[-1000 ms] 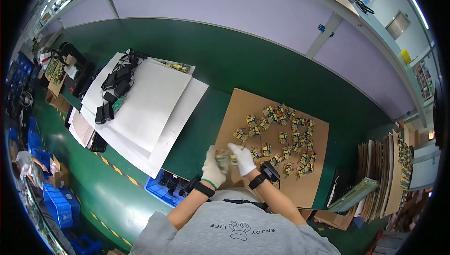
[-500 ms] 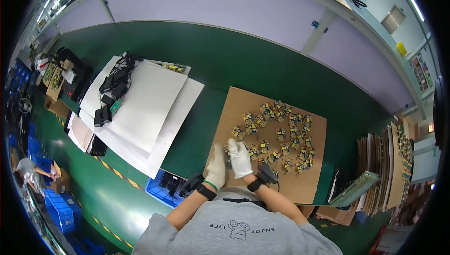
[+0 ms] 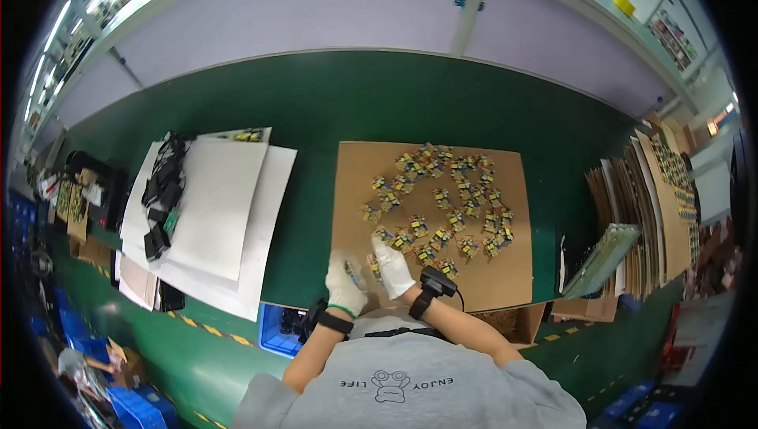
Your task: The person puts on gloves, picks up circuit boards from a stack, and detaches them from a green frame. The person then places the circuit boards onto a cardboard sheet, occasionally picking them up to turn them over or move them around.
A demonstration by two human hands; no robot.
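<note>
My left hand [image 3: 344,285], in a white glove with a green cuff, is closed around a small circuit board [image 3: 351,273] near the cardboard's front left part. Just to its right, my right hand [image 3: 393,268], also gloved in white, has its fingers together. Another small circuit board [image 3: 374,267] with yellow parts shows at its inner edge, seemingly gripped there; its thumb is hard to make out. Beyond the fingertips, several similar boards [image 3: 441,236] with yellow and blue parts lie spread on the brown cardboard sheet [image 3: 505,279]. Both wrists carry black bands.
White sheets [image 3: 217,208] to the left bear black power adapters [image 3: 166,180] with cables. A blue bin [image 3: 272,334] holding black items stands below the table's front edge. On the right are upright cardboard sheets [image 3: 624,200] and a pale green panel [image 3: 602,259]. A lilac partition [image 3: 316,14] runs behind.
The view has turned and shifted, so the table now looks straighter. My hands have moved slightly apart, and a board now shows in each.
</note>
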